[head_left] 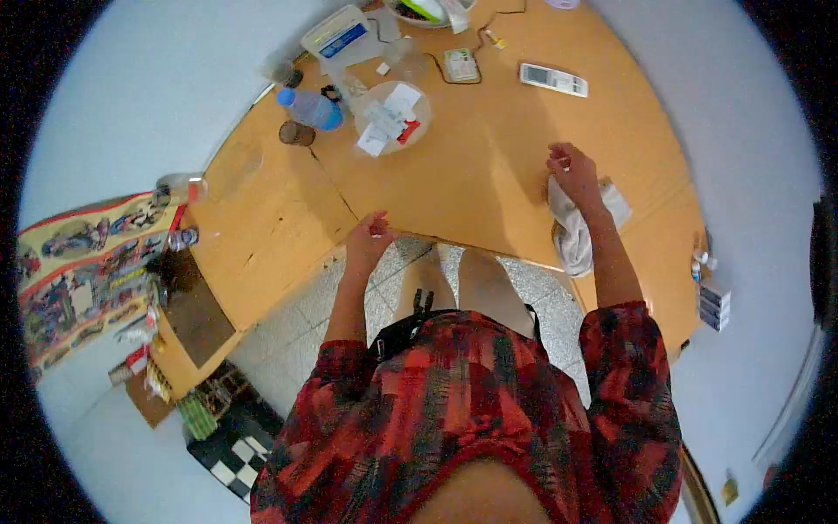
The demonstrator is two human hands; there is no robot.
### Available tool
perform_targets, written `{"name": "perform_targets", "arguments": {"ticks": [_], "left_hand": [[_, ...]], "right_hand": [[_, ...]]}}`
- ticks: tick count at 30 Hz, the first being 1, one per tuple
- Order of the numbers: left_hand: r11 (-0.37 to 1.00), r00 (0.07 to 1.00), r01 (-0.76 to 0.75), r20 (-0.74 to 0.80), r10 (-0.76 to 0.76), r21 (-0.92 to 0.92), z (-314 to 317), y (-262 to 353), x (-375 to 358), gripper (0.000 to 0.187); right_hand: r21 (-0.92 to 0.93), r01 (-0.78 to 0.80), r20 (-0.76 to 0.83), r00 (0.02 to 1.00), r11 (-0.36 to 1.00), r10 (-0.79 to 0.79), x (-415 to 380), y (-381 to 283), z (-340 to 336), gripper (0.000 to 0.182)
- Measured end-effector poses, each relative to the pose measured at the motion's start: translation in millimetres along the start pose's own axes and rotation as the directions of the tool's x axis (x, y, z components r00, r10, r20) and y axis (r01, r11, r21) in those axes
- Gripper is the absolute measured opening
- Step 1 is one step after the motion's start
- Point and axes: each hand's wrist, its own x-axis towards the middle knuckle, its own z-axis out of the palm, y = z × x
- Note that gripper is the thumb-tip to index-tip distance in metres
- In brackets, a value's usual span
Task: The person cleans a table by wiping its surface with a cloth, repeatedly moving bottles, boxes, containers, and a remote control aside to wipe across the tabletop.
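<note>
My left hand (pixel 370 237) is over the table's near edge, its fingers curled in. A small pale spot shows at its fingers; whether that is a ring or a held thing I cannot make out. My right hand (pixel 574 175) is farther forward and to the right, also with curled fingers and a small white spot among them. A crumpled grey-white cloth (pixel 572 240) lies beneath my right hand and wrist, draping to the table's edge. The cloth does not appear to be gripped.
On the wooden table (pixel 463 192) stand a blue-capped bottle (pixel 314 109), a brown glass (pixel 297 133), and a round plate (pixel 421 129) with papers and a red item. Farther back are a white remote (pixel 553 79), a plastic tub (pixel 336 35) and a basket (pixel 428 19).
</note>
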Motion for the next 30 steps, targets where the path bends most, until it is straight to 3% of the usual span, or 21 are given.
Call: {"name": "perform_targets", "arguments": {"ticks": [2,4,5,7,8,9,10,11,12,14,15,16,17,20,22,23,25,27,28,29,30], "left_hand": [[0.999,0.998,0.038,-0.046,-0.038,-0.002,-1.9,1.9,0.7,0.043],[0.860,0.970,0.216,0.004,-0.242,-0.462,-3.1,4.6,9.5,0.043],[0.859,0.969,0.217,-0.007,-0.248,-0.464,-2.5,5.4,11.8,0.043],[0.810,0.956,0.239,-0.015,-0.292,-0.535,-2.2,6.5,16.9,0.042],[0.863,0.968,0.196,-0.049,-0.246,-0.466,-4.5,5.3,17.0,0.040],[0.910,0.986,0.096,-0.086,-0.142,-0.404,-2.4,2.5,32.6,0.038],[0.896,0.976,0.130,-0.107,-0.192,-0.424,8.8,-24.6,19.7,0.035],[0.879,0.945,0.264,-0.075,-0.318,-0.397,6.4,-9.5,-6.9,0.036],[0.896,0.945,0.279,-0.066,-0.319,-0.346,7.9,-19.9,-16.5,0.035],[0.912,0.947,0.286,-0.057,-0.315,-0.294,5.4,-34.1,-19.3,0.035],[0.918,0.954,0.267,-0.058,-0.296,-0.293,3.6,-34.8,-15.0,0.035],[0.921,0.958,0.254,-0.054,-0.282,-0.295,2.6,-38.7,-13.1,0.034],[0.918,0.957,0.262,-0.041,-0.286,-0.298,-3.3,-36.2,-3.2,0.034],[0.942,0.955,0.288,-0.027,-0.296,-0.170,-5.4,-42.9,8.9,0.035],[0.874,0.962,0.247,-0.003,-0.273,-0.418,-3.0,-71.1,20.0,0.033],[0.869,0.960,0.255,0.005,-0.279,-0.424,-5.8,-77.6,26.1,0.033],[0.958,0.972,0.223,-0.027,-0.232,-0.181,-9.8,-86.0,38.3,0.031],[0.926,0.971,0.222,-0.020,-0.240,-0.305,-14.8,-83.8,52.1,0.030],[0.931,0.973,0.216,-0.018,-0.231,-0.293,-20.3,-76.0,62.4,0.031],[0.939,0.976,0.202,-0.021,-0.216,-0.278,-27.6,-63.1,67.1,0.031],[0.932,0.979,0.179,-0.035,-0.200,-0.314,-38.0,-45.1,65.9,0.034]], "right_hand": [[0.055,0.042,0.044,0.998,0.998,-0.045,23.9,-7.3,7.9,0.026],[0.041,0.032,0.131,0.991,0.999,-0.037,45.8,-6.6,17.6,0.031],[0.047,0.041,0.138,0.989,0.998,-0.047,61.0,1.9,19.4,0.031],[-0.350,0.197,-0.101,0.964,0.916,-0.245,99.6,36.4,16.2,0.039],[-0.435,0.184,-0.076,0.968,0.881,-0.239,127.0,56.1,8.6,0.053],[-0.468,0.184,-0.149,0.948,0.864,-0.282,146.9,46.3,-4.7,0.053],[-0.619,0.040,-0.059,0.993,0.784,-0.098,145.2,32.8,-4.2,0.063],[-0.749,-0.073,0.024,0.990,0.659,0.136,142.9,31.7,6.4,0.074],[-0.753,-0.072,0.021,0.991,0.654,0.134,149.3,57.6,19.8,0.074],[-0.702,0.244,0.078,0.960,0.670,-0.268,161.0,115.7,44.1,0.086],[-0.705,0.240,0.072,0.961,0.668,-0.269,167.5,99.1,37.5,0.086],[-0.654,0.066,0.095,0.995,0.754,-0.005,166.1,67.9,26.0,0.083],[-0.607,-0.129,0.137,0.955,0.784,0.264,166.2,48.2,20.6,0.080],[-0.670,-0.078,0.207,0.935,0.738,0.287,154.4,66.6,15.7,0.070],[-0.640,-0.074,0.165,0.959,0.765,0.231,134.2,84.4,20.4,0.068],[-0.595,-0.066,0.128,0.976,0.801,0.176,120.9,86.7,23.7,0.066],[-0.561,-0.102,0.151,0.963,0.821,0.222,102.0,69.2,22.4,0.065],[-0.340,-0.338,0.203,0.885,0.878,0.419,82.4,59.9,26.6,0.062],[-0.363,-0.339,0.247,0.863,0.868,0.440,70.1,43.3,28.9,0.062],[-0.101,-0.499,0.231,0.830,0.861,0.508,60.1,9.8,29.7,0.060],[0.179,-0.612,0.222,0.788,0.770,0.575,53.2,-21.2,34.1,0.059]]}}
